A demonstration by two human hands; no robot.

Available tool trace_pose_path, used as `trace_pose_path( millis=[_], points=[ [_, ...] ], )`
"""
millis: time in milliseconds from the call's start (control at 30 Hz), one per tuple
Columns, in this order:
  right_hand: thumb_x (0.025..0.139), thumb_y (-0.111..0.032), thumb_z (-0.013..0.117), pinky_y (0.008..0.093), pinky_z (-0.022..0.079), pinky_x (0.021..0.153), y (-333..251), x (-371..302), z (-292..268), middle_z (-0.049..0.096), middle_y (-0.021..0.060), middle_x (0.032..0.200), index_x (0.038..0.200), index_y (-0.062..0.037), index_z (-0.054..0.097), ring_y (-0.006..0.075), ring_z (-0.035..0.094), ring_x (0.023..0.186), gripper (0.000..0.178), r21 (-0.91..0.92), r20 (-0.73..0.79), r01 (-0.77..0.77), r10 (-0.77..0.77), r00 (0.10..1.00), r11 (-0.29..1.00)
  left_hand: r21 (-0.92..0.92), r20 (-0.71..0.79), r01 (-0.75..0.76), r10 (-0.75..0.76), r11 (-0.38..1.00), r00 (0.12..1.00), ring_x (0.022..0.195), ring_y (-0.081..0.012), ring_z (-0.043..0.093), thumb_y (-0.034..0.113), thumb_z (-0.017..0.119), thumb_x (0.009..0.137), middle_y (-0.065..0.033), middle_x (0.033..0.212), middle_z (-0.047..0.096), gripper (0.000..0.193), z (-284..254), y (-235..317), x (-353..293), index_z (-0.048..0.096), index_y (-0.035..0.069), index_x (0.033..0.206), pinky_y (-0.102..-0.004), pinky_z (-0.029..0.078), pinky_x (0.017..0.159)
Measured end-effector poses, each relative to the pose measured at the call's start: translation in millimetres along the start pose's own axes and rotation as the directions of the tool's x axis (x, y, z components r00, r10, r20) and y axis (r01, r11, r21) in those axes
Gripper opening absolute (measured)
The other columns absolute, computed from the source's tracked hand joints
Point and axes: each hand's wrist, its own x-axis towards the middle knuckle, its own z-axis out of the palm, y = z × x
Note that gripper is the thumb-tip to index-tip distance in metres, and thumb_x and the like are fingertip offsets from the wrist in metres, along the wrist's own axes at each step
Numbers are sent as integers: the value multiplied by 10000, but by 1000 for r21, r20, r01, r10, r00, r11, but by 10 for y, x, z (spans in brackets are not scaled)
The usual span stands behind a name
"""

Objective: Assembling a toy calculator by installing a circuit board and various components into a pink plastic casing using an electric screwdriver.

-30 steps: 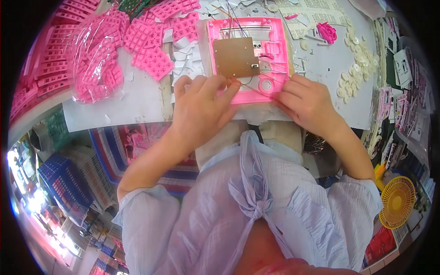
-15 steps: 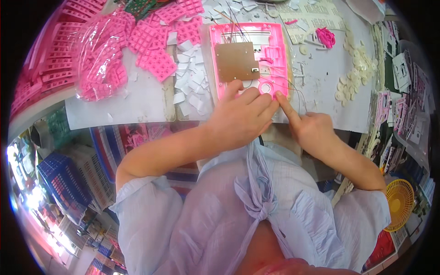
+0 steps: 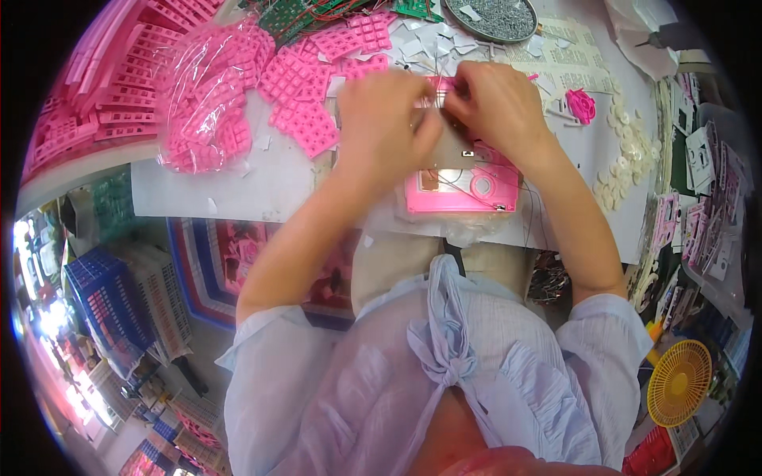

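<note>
A pink plastic housing (image 3: 462, 203) lies on the work table, with a round opening near its near right corner. Over its middle rests a brown circuit board (image 3: 451, 151), largely covered by my hands; thin loose wires trail from it on the right. My left hand (image 3: 381, 123), blurred, is curled above the far left part of the housing. Opposite it, my right hand (image 3: 502, 107) has its fingers bent into a pinch over the far right part. Thin wires show between the two hands, but whatever the fingertips hold is hidden.
Pink keypad pieces (image 3: 305, 127) and a clear bag of them (image 3: 208, 119) sit at left. Green circuit boards (image 3: 305, 16) and a round tray of small grey parts (image 3: 496, 17) are at the back. White discs (image 3: 631, 151) and a pink rose-shaped piece (image 3: 581, 107) lie right.
Both hands have moved from the housing's near edge to its far part, and their fingers have curled. The housing and table sit lower and farther right in the picture.
</note>
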Motion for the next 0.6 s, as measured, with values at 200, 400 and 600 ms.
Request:
trace_pose_path(
  millis=[200,400,600],
  points=[
    [824,-159,663,433,542,675,-67,-293,-2,694,157,798,912,-21,685,339,672,720,166,623,-8,-143,189,982,769,126,-56,33,-26,992,998,937,-268,628,288,741,805,-47,925,661,204,278,-238,272,758,124,924,-443,398,849],
    [748,-80,704,384,533,790,82,-363,-144,639,56,902,1011,-116,729,282,604,920,266,389,-118,483,-477,871,784,66,-55,-41,45,997,998,934,-244,605,249,698,860,-21,938,644,162,271,-227,265,766,138,956,-440,383,852],
    [780,-56,709,394,538,862,110,-79,-194,683,108,1064,1092,-112,724,319,598,1086,318,124,-368,395,-328,870,910,152,28,-178,176,972,984,972,-230,580,232,689,891,-5,982,642,184,182,-102,272,747,126,1030,-437,356,882]
  ],
)
